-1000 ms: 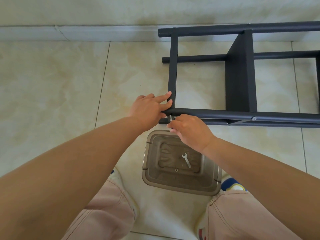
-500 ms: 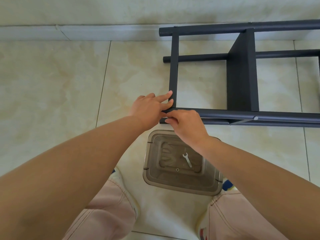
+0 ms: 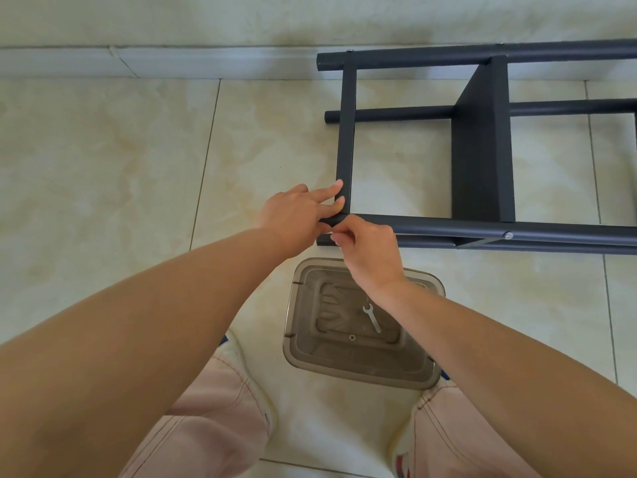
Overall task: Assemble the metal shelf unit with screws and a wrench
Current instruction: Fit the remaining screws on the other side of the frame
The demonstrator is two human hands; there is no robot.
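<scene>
**shelfnoob:** So where's it at? The dark metal shelf frame is lying on its side on the tiled floor, up against the wall, with one end post and crossbar right in front of the knees. Both hands are on the near corner, where the crossbar meets the long tube.

**boltguy:** Yeah. Left hand has its fingers mostly straight, laid against the crossbar, thumb side wrapped at the tube end, looks like it's bracing the joint. Right hand has its fingertips curled in tight, pinching something small at the tube end. Probably a screw, but I honestly can't see it, the fingers hide it.

**shelfnoob:** And the wrench?

**boltguy:** Wrench is untouched in the clear plastic tub between the knees, along with one small nut or washer. A bolt head already shows further along the tube, so I'd guess this is hand-starting a corner fastener.

**shelfnoob:** What can go wrong?

**boltguy:** Cross-threading, if the screw goes in crooked because the holes aren't lined up. If the left hand lets the bar shift, the holes misalign. Also a dropped screw could roll under the frame. And the right forearm hangs right over the tub, easy to knock.
</scene>
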